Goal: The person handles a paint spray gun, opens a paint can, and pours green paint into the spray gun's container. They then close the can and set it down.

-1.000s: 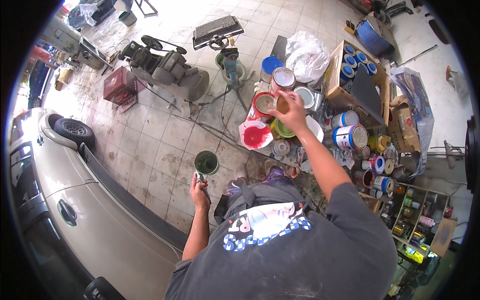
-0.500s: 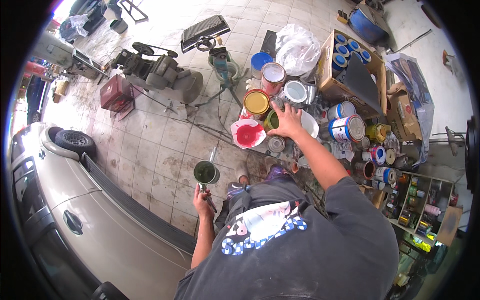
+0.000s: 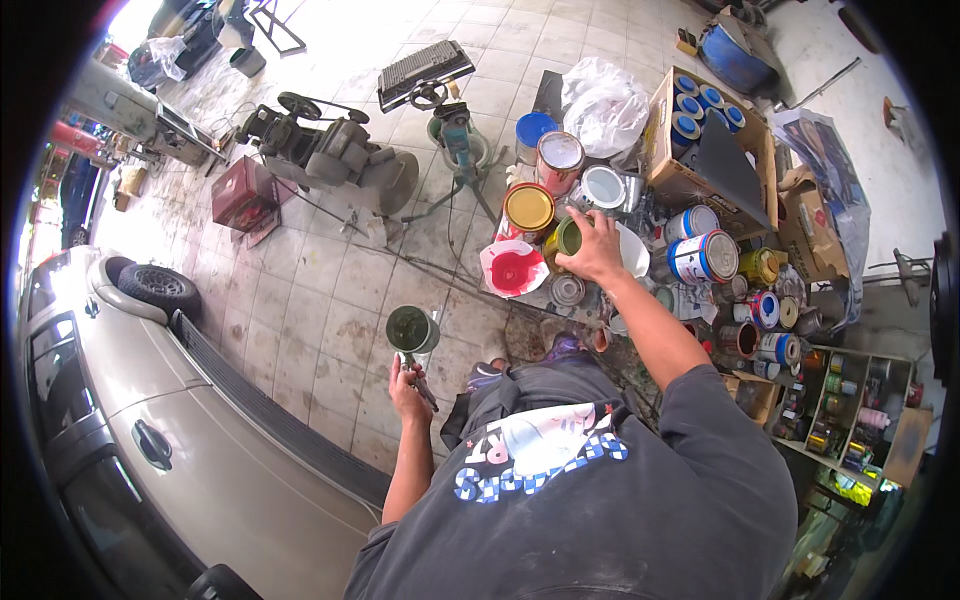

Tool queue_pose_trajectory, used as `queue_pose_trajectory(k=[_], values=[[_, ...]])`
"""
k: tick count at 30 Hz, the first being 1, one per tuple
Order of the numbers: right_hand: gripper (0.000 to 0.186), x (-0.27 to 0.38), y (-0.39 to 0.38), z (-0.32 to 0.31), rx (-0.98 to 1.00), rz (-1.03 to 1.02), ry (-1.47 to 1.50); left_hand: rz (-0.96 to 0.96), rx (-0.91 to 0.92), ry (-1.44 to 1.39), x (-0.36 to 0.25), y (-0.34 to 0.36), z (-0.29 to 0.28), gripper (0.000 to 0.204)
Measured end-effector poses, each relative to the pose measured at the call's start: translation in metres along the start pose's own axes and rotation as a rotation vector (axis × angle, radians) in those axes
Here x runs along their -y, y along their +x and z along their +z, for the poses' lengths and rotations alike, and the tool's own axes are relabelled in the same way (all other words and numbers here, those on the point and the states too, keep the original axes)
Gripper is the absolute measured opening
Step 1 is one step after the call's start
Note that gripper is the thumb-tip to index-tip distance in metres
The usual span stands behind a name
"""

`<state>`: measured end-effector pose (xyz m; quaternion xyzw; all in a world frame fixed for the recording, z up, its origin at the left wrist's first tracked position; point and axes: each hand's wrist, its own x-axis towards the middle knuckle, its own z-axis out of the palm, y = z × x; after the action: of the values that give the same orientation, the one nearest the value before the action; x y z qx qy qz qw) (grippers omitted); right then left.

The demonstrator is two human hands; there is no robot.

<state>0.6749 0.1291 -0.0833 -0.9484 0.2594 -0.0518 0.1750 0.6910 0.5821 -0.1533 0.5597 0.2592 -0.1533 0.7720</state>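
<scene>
My left hand (image 3: 408, 388) is closed round the handle of a paint spray gun (image 3: 425, 392). Its round cup (image 3: 411, 328) faces up, with dark green paint inside. Over the cluttered bench, my right hand (image 3: 598, 250) grips the rim of a small open can (image 3: 568, 236), greenish inside, with thumb and fingers on opposite sides. A can with a gold lid (image 3: 529, 206) stands just left of it. Nearer me are a white container of red paint (image 3: 515, 268) and a small round tin (image 3: 567, 290). A white bowl-like piece (image 3: 632, 250) is partly hidden behind my right hand.
Several paint cans (image 3: 703, 257) crowd the bench to the right, below a cardboard box (image 3: 660, 150) of blue-topped cans. A beige vehicle (image 3: 190, 400) stands close on my left. Beyond are a compressor (image 3: 350, 165) and a stand with a blue-green tool (image 3: 457, 140).
The spray gun's cup has tipped a little and sits slightly higher. My right hand's fingers have drawn in on the small can. The whole view has shifted slightly.
</scene>
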Motion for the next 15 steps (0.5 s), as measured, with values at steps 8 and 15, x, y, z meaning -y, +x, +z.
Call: queue_pose_trajectory(k=[8, 15], values=[[0.092, 0.028, -0.011, -0.037, -0.209, -0.066, 0.095, -0.052, 0.037, 0.036, -0.004, 0.01, 0.004, 0.072], [0.104, 0.048, -0.061, -0.093, -0.401, -0.227, 0.231, 0.048, -0.02, -0.033, -0.005, 0.025, 0.019, 0.071]])
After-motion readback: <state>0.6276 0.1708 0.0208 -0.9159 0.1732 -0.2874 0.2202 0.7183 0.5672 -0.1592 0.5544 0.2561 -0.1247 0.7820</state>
